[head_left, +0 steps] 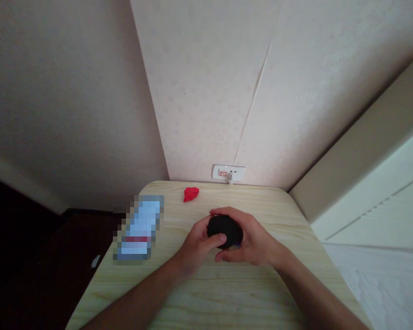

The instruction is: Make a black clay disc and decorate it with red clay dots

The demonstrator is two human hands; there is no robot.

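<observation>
Between my two hands is a black rounded object, held above the middle of the wooden table; its exact kind does not show. My left hand grips its left side, with the thumb lying across the top. Around the right side curls my right hand, its fingers along the far edge and its thumb at the near edge. A small bluish bit peeks out under the near right edge. Beyond my hands a crumpled red piece, cloth-like or paper-like, lies on the table.
The pale wood-grain table stands against the wall. On its left lies a blurred-out phone-like rectangle. A wall socket with a white plug sits just above the back edge. A light cabinet rises on the right.
</observation>
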